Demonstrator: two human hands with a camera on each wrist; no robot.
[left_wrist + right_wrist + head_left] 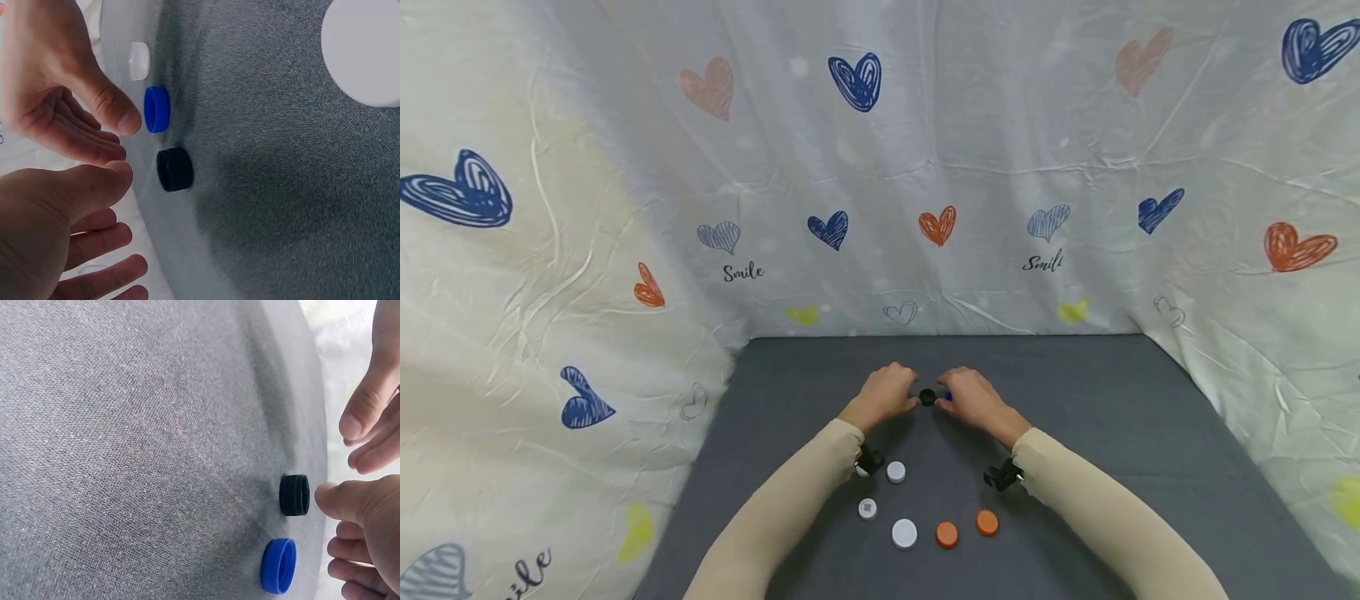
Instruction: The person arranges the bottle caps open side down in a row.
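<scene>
Toward the far part of the dark grey table, my left hand [883, 394] and right hand [976, 400] hover facing each other, fingers loosely bent and holding nothing. Between them a black bottle cap [927, 397] lies on the cloth, closest to the left thumb. A blue bottle cap [949, 397] is mostly covered by the right hand in the head view; the left wrist view shows it whole, open side visible, near the right thumb. Beyond it there lies a small white cap [140, 61], hidden by the right hand in the head view.
Closer to me are a white cap [896, 472], a small white cap with a square mark [867, 509], a larger white cap [905, 534] and two orange caps [947, 534]. Another white one is partly behind the left wrist camera [870, 460]. A heart-printed curtain [887, 167] surrounds the table.
</scene>
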